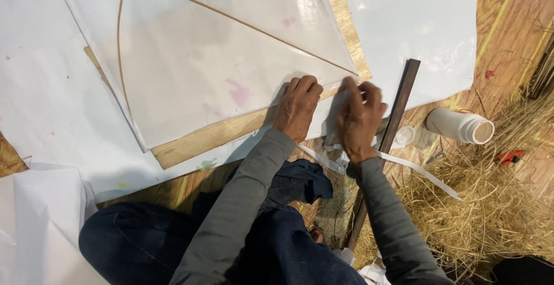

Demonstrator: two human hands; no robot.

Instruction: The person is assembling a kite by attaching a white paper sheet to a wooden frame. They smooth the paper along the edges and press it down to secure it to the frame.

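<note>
Mid-frame, the left hand presses flat, grip holding nothing, on the white kite sheet lying across the wooden board. Just beside it, the right hand pinches the sheet's corner, near a metal ruler.

I take this for a floor-level craft workshop: white paper sheets spread on plywood boards, loose straw, a glue bottle, and a metal straightedge.
</note>
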